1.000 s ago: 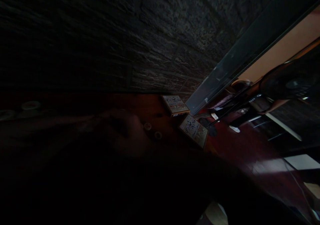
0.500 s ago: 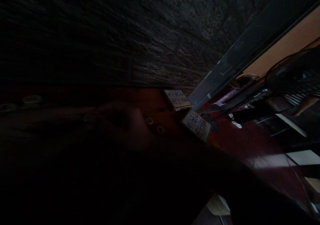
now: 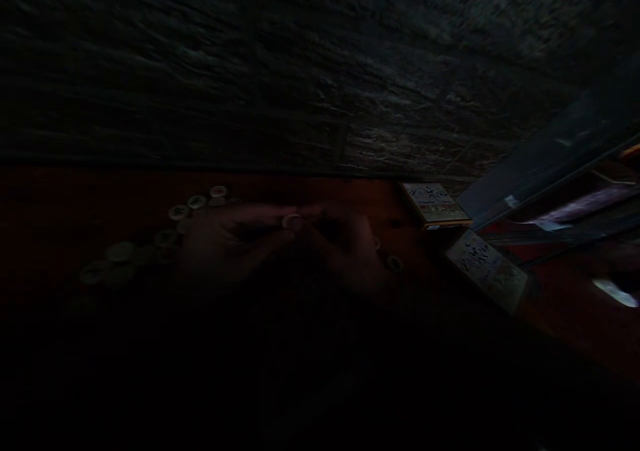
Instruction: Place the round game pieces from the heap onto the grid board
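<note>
The scene is very dark. My left hand (image 3: 225, 244) and my right hand (image 3: 350, 251) meet over a dark reddish table (image 3: 75, 197), fingertips together. Between them sits a small pale round disc (image 3: 293, 221), pinched where the fingers touch. A scatter of several similar pale discs (image 3: 165, 227) lies on the table to the left of my left hand. Two more discs (image 3: 394, 262) lie just right of my right hand.
Two printed boxes lie at the right, one (image 3: 434, 204) by the wall and one (image 3: 487, 269) nearer. A dark rough stone wall (image 3: 300, 71) runs along the table's far edge. A slanted glass panel (image 3: 550, 164) stands at the right.
The view has swung left, so the boxes now lie further right. Both hands have come together around one disc, and the pile of discs at the left has come into view.
</note>
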A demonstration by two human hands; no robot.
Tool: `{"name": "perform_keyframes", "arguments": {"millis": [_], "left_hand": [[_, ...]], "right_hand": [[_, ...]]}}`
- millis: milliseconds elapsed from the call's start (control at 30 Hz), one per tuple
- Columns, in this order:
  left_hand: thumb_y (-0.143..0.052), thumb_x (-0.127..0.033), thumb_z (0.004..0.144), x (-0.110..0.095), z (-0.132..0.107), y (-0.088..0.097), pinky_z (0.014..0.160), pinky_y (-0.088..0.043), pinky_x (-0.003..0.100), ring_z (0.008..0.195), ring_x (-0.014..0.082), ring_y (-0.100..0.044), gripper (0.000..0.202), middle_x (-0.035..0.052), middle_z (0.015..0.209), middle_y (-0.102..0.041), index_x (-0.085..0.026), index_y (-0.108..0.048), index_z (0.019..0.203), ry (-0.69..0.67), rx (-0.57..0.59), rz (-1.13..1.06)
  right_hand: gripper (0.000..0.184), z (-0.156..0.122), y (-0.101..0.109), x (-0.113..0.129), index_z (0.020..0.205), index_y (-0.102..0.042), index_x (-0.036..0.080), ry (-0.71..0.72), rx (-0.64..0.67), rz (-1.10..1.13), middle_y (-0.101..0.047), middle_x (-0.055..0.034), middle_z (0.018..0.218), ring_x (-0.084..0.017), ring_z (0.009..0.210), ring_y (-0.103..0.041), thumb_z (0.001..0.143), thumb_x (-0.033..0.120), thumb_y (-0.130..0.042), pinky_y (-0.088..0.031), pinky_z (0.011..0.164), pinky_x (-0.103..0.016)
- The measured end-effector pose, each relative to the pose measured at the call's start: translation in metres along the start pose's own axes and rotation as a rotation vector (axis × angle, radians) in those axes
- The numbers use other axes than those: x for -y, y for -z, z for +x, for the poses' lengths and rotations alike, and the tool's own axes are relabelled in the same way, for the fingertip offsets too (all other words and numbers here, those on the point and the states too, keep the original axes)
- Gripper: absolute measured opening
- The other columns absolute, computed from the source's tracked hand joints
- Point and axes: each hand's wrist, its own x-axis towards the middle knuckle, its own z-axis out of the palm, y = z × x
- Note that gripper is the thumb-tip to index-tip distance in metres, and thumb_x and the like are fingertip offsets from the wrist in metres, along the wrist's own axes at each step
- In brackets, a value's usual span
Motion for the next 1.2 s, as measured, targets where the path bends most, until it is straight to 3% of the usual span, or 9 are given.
{"name": "perform_keyframes", "arguments": {"millis": [267,500,767,933,1033,1200], "left_hand": [[-0.083,-0.023,0.086,0.0026,0.0023,0.003,0.09,-0.068,0.032,0.099,0.0218,-0.082,0.025,0.0039,0.112,-0.084,-0.024,-0.083,0.111,0.053,-0.029,-0.029],[-0.079,-0.025,0.091,-0.0025,0.0031,0.0065,0.086,-0.067,0.028,0.099,0.0206,-0.082,0.015,0.0038,0.108,-0.085,-0.022,-0.083,0.106,0.033,-0.061,0.026],[-0.075,-0.024,0.093,-0.0008,-0.0004,0.0038,0.092,-0.065,0.029,0.1,0.0192,-0.08,0.016,0.0032,0.111,-0.084,-0.023,-0.083,0.108,0.021,0.023,0.016],[-0.079,-0.015,0.087,0.0013,-0.0008,0.0004,0.09,-0.066,0.029,0.097,0.0189,-0.081,0.022,0.003,0.108,-0.085,-0.022,-0.082,0.108,0.036,0.064,-0.085],[-0.08,-0.011,0.085,0.0045,0.0001,0.0001,0.092,-0.066,0.028,0.099,0.0188,-0.081,0.028,0.0027,0.11,-0.085,-0.022,-0.082,0.11,0.023,0.083,-0.127],[-0.083,-0.018,0.086,0.0045,-0.0006,-0.0005,0.093,-0.066,0.03,0.103,0.0212,-0.081,0.025,0.0049,0.114,-0.084,-0.021,-0.083,0.111,0.033,0.093,-0.19]], "right_hand": [[0.025,-0.0012,-0.0013,0.0069,0.103,-0.082,0.024,0.021,-0.02,-0.014,-0.084,-0.0035,0.095,-0.019,0.089,-0.08,0.087,0.044,-0.083,-0.065,0.079,-0.031],[0.019,-0.0001,-0.001,0.0074,0.1,-0.082,0.024,0.072,-0.018,-0.046,-0.083,-0.0022,0.09,-0.017,0.081,-0.079,0.088,0.038,-0.084,-0.064,0.074,-0.029],[0.02,0.0002,0.0025,0.0039,0.092,-0.082,0.023,0.079,-0.038,-0.138,-0.081,-0.0019,0.083,-0.016,0.076,-0.075,0.09,0.043,-0.081,-0.059,0.07,-0.029],[0.023,0.0006,0.0027,0.0056,0.086,-0.081,0.022,0.095,-0.04,-0.157,-0.08,-0.0021,0.081,-0.016,0.075,-0.075,0.092,0.045,-0.079,-0.058,0.069,-0.028],[0.023,0.0004,0.0011,0.0079,0.085,-0.08,0.021,0.058,-0.046,-0.13,-0.081,-0.0024,0.082,-0.016,0.074,-0.075,0.088,0.044,-0.083,-0.058,0.068,-0.028],[0.024,-0.0001,-0.0009,0.011,0.085,-0.079,0.019,-0.008,-0.074,-0.097,-0.08,-0.0022,0.08,-0.015,0.07,-0.073,0.079,0.039,-0.091,-0.057,0.065,-0.027]]}}
